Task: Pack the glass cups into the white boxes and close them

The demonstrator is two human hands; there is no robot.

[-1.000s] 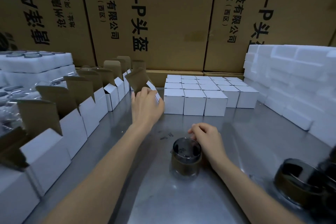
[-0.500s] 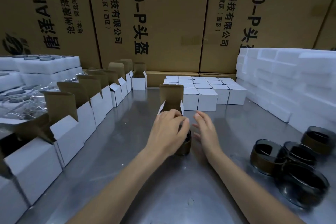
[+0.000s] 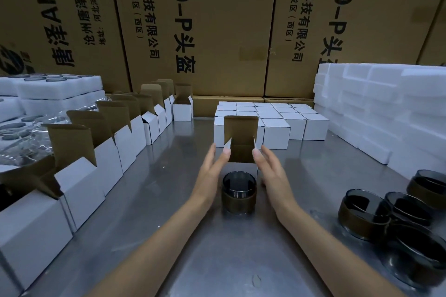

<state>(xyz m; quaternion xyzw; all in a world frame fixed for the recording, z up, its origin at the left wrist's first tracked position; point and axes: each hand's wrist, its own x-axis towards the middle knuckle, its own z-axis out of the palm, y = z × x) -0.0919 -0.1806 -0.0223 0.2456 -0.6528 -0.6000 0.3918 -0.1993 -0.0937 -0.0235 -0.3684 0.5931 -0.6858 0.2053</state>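
Both hands flat, fingers straight, flanking open white cardboard box (image 3: 241, 149)
Left hand (image 3: 212, 173) and right hand (image 3: 272, 173) fingertips touch its side flaps; dark round glass cup (image 3: 239, 191) stands between wrists on steel table (image 3: 169, 200). 0.5 s ago left covered the cup.

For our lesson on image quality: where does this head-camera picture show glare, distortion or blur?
Head view: soft glare on the steel table; wide-angle bending tilts the cartons; the glass cups at right smear at the edge; the centre glass cup stays sharp.
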